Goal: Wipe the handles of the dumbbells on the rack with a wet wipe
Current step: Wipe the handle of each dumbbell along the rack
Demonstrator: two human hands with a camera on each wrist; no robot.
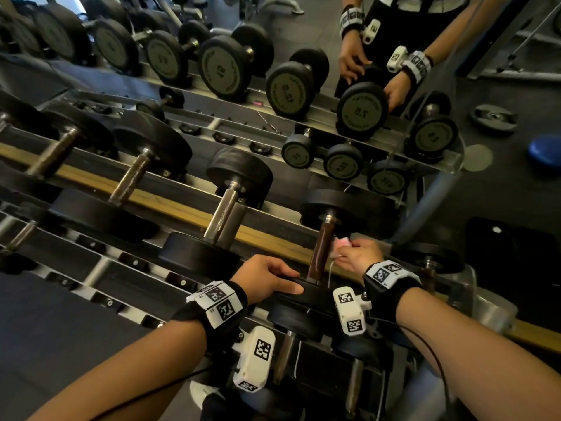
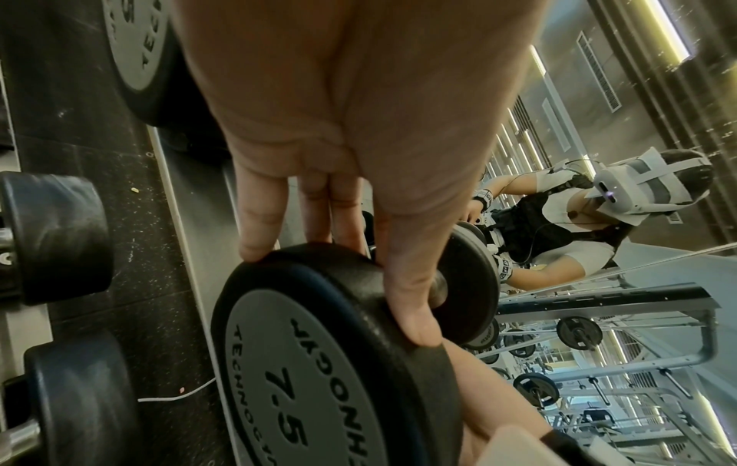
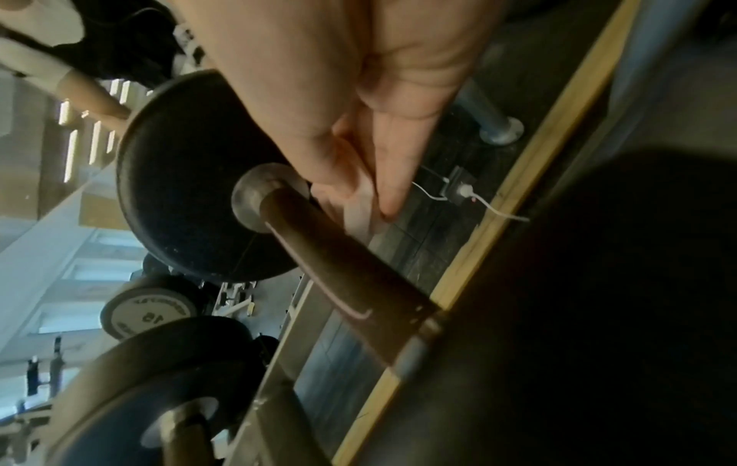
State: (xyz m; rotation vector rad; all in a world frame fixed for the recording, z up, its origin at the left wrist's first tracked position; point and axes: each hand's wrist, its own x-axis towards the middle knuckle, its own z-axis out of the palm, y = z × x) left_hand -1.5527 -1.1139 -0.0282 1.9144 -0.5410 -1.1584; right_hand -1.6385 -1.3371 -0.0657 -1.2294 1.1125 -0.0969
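The 7.5 dumbbell (image 1: 306, 294) lies on the rack's upper tier, its brown handle (image 1: 321, 249) pointing away from me. My left hand (image 1: 271, 279) grips the near black disc (image 2: 303, 356); the thumb (image 2: 410, 309) lies over its rim and the fingers (image 2: 255, 233) reach behind it. My right hand (image 1: 356, 253) pinches a crumpled pale pink wet wipe (image 1: 340, 245) between thumb and fingers. It holds the wipe (image 3: 361, 211) close against the right side of the handle (image 3: 343, 268), near the far disc (image 3: 187, 189). Whether wipe and handle touch is unclear.
Heavier dumbbells with steel handles (image 1: 223, 215) lie in a row to the left on the same tier. A smaller dumbbell (image 1: 429, 262) sits to the right. A mirror (image 1: 303, 41) behind the rack repeats it all. A wooden strip (image 1: 182, 208) and a white cable (image 1: 329, 270) run behind the rack.
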